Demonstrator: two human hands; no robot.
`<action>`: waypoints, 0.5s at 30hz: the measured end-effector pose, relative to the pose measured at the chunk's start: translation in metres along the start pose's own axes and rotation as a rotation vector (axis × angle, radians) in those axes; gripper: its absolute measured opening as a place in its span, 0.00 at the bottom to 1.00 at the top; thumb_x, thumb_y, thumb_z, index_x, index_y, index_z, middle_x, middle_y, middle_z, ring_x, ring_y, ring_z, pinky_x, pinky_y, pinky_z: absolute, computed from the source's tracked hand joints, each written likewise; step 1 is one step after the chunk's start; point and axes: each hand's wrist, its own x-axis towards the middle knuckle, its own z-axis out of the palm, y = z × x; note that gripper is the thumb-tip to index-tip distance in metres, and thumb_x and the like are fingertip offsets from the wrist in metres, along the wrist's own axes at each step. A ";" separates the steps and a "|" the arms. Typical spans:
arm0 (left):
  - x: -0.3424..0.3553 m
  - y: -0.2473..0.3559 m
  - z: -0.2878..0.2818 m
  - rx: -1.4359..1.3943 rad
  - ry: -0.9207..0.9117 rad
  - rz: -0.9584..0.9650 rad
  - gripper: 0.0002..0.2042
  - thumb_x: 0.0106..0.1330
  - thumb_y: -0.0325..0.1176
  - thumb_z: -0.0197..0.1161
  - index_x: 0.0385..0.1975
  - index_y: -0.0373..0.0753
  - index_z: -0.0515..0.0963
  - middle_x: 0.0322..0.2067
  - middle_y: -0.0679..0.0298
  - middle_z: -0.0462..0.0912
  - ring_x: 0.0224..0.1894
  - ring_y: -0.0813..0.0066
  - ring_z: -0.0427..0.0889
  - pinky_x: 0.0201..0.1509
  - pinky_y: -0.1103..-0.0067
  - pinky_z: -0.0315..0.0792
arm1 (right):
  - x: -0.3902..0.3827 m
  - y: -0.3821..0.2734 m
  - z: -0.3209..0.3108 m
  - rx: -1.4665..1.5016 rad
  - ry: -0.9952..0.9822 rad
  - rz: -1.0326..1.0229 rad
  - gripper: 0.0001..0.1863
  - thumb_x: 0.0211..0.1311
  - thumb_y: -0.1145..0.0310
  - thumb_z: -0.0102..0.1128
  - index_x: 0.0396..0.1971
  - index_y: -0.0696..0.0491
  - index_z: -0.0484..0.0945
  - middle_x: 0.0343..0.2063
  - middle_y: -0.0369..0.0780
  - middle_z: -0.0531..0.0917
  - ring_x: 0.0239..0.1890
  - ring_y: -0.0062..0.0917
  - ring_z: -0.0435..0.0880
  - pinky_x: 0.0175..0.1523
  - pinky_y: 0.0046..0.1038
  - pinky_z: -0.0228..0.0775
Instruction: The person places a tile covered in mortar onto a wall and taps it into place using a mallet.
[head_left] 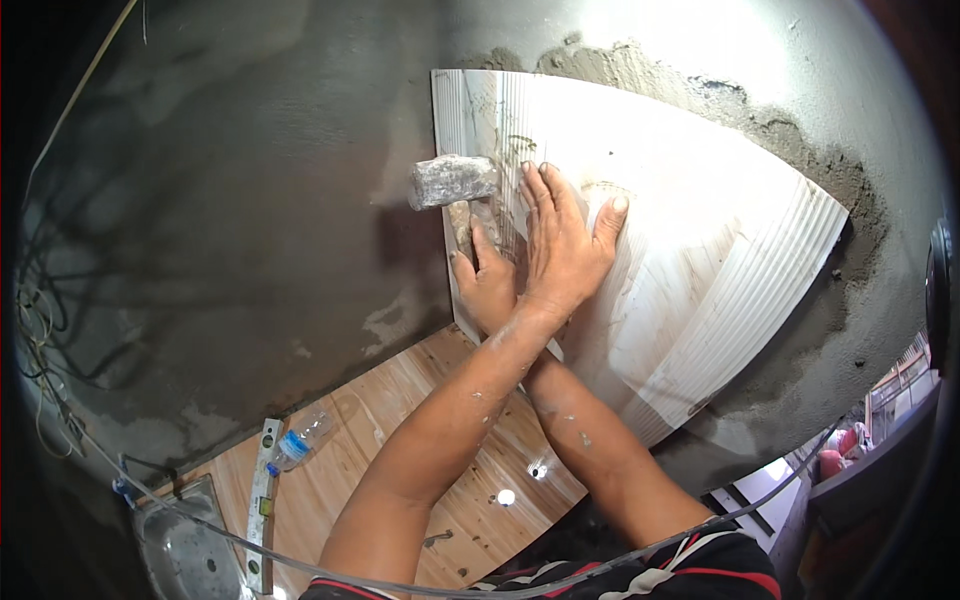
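A large white tile with ribbed bands and brown-grey veining stands against the mortar-covered wall. My forearms cross, the left one over the right. My left hand lies on the tile's face, fingers stretched and thumb out to the right. Just left of it, my right hand is closed around the handle of a mallet. The mallet's thick head, caked with pale grey, is up by the tile's left edge; whether it touches the tile I cannot tell.
Wet mortar rims the tile's top and right side. Below, a wood-patterned counter carries a spirit level and a plastic bottle. A metal sink sits lower left. A grey cable crosses the bottom; loose wires hang left.
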 end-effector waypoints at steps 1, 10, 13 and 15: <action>-0.002 0.000 0.001 0.033 0.010 0.017 0.50 0.74 0.58 0.54 0.71 0.13 0.40 0.71 0.17 0.36 0.77 0.24 0.37 0.80 0.51 0.42 | -0.003 0.000 0.002 0.002 0.002 0.003 0.32 0.64 0.70 0.64 0.68 0.63 0.69 0.51 0.61 0.83 0.55 0.44 0.86 0.61 0.35 0.74; 0.010 0.003 -0.022 -0.004 -0.203 0.026 0.50 0.75 0.59 0.52 0.73 0.17 0.38 0.72 0.24 0.46 0.78 0.35 0.47 0.81 0.60 0.47 | -0.074 0.059 -0.001 0.195 -0.004 -0.276 0.35 0.69 0.62 0.62 0.70 0.63 0.64 0.58 0.59 0.79 0.64 0.42 0.78 0.70 0.37 0.65; 0.014 -0.009 -0.067 -0.130 -0.300 -0.164 0.46 0.76 0.55 0.54 0.75 0.22 0.41 0.71 0.30 0.59 0.75 0.44 0.60 0.79 0.63 0.54 | -0.135 0.016 -0.026 0.175 -0.359 0.230 0.33 0.67 0.66 0.61 0.70 0.61 0.65 0.56 0.58 0.80 0.65 0.41 0.78 0.67 0.33 0.67; 0.019 -0.006 -0.078 -0.172 -0.265 -0.165 0.44 0.75 0.52 0.57 0.75 0.23 0.45 0.69 0.34 0.64 0.73 0.48 0.66 0.77 0.64 0.58 | -0.181 0.030 -0.040 0.081 -0.419 0.322 0.34 0.66 0.66 0.61 0.70 0.61 0.65 0.51 0.61 0.82 0.56 0.43 0.84 0.62 0.33 0.72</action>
